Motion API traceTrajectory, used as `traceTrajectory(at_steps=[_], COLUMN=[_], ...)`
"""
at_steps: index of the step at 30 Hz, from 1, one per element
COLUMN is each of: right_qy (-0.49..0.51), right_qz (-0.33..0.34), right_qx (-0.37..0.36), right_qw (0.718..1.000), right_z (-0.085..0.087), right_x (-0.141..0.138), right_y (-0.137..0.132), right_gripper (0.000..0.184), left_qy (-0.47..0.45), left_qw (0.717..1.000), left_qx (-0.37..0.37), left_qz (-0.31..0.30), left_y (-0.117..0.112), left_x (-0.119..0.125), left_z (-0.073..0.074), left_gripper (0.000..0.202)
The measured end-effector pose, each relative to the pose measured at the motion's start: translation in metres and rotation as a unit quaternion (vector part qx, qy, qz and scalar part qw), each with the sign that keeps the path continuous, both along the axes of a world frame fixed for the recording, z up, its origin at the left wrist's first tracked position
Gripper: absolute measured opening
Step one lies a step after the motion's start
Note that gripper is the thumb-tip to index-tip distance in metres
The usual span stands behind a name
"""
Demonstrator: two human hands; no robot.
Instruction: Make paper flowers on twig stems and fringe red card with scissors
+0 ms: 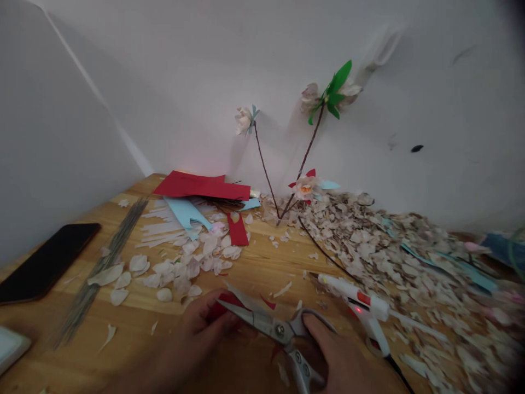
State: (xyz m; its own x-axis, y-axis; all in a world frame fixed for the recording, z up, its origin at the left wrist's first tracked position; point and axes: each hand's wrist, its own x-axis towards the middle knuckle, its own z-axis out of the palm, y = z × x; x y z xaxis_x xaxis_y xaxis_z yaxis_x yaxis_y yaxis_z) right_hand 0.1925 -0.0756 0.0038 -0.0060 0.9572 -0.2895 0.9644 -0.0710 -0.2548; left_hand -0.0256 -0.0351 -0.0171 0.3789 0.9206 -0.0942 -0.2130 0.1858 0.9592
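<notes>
My left hand (pixel 207 323) pinches a small piece of red paper (pixel 225 305) close to the front of the table. Scissors (pixel 270 325) with grey handles are in my right hand (pixel 328 342), its thumb through one loop. Their parted blades point left and reach to the red paper beside my left fingers. Part of the paper is hidden behind the blades and fingers. A thin red scrap (pixel 268 302) shows just past the blades, and white petals (pixel 180 273) lie on the wooden table (pixel 262 257) beyond my hands.
A white glue gun (pixel 356 295) with a lit red light lies at right, near heaped dried petals (pixel 369 241). Flower stems (pixel 266 169) lean on the wall. Red sheets (pixel 197 186), thin wires (pixel 110 251) and a black phone (pixel 49 262) lie at left.
</notes>
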Motion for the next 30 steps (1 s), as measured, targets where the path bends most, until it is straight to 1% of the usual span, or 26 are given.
traceTrajectory(at_steps=[4,7,11,15,18,21,24,30], right_qy=[0.022,0.046,0.049,0.044,0.055,0.055,0.058,0.075], right_qz=[0.009,0.006,0.016,0.014,0.012,0.009,0.001,0.012], right_qx=[-0.010,-0.008,0.010,-0.015,-0.012,-0.008,-0.020,-0.015], right_qw=[1.000,0.999,0.999,0.999,0.998,0.998,0.998,0.997], right_z=[0.005,0.003,0.002,0.006,0.007,0.006,0.006,0.002], right_x=[-0.001,0.000,0.001,0.000,0.001,0.003,0.004,0.006], right_y=[0.003,0.003,0.002,0.003,0.003,0.003,0.004,0.005], right_gripper=[0.040,0.036,0.031,0.031,0.028,0.028,0.030,0.022], left_qy=[-0.006,-0.013,-0.039,-0.033,-0.034,-0.025,-0.006,0.015], left_qw=[1.000,1.000,0.999,0.998,0.998,0.999,1.000,0.999], left_qx=[-0.002,-0.015,-0.033,-0.051,-0.061,-0.048,-0.030,-0.028], left_qz=[-0.006,-0.001,-0.006,-0.001,-0.002,-0.005,-0.002,-0.011], left_y=[0.000,0.000,0.001,0.001,0.001,0.001,0.002,0.001], left_x=[-0.001,-0.001,-0.001,-0.001,-0.001,-0.002,-0.003,-0.003], left_z=[-0.002,-0.005,-0.008,-0.009,-0.010,-0.012,-0.013,-0.016], left_gripper=[0.018,0.017,0.017,0.019,0.020,0.020,0.020,0.025])
